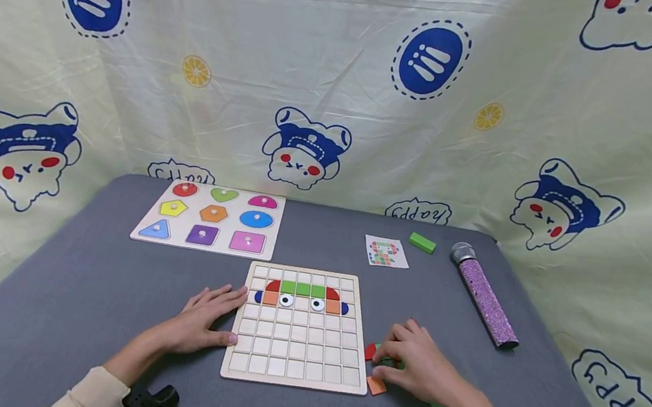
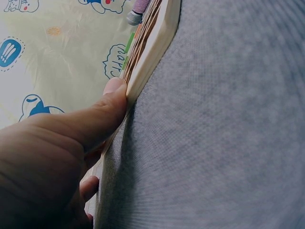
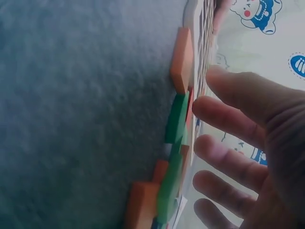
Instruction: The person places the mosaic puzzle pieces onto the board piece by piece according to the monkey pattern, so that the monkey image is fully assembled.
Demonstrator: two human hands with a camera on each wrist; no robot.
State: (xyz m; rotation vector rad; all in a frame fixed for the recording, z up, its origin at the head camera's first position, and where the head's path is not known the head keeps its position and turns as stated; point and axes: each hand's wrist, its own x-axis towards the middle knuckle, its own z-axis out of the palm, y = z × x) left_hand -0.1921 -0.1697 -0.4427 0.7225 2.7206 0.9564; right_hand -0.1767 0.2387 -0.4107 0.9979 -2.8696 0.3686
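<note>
A pale wooden grid board (image 1: 295, 351) lies flat on the table. Green, red, orange and blue pieces and two eye pieces form a band across its upper rows. My left hand (image 1: 200, 322) rests at the board's left edge, fingers extended; the left wrist view shows its thumb (image 2: 102, 114) touching the rim. Over loose pieces beside the board's right edge, my right hand (image 1: 419, 366) hovers with fingers slightly bent and nothing visible between them. Around it lie an orange square piece (image 1: 376, 385), a red piece (image 1: 370, 352) and, in the right wrist view, green pieces (image 3: 177, 117), partly hidden from the head view.
Behind the board at left lies a shape puzzle board (image 1: 224, 228) with colored knobbed pieces. A pattern card (image 1: 386, 252) and a green block (image 1: 422, 243) lie at the back right, near a purple glittery microphone (image 1: 486, 299). A printed cloth (image 1: 344, 61) hangs behind the grey table (image 1: 74, 287).
</note>
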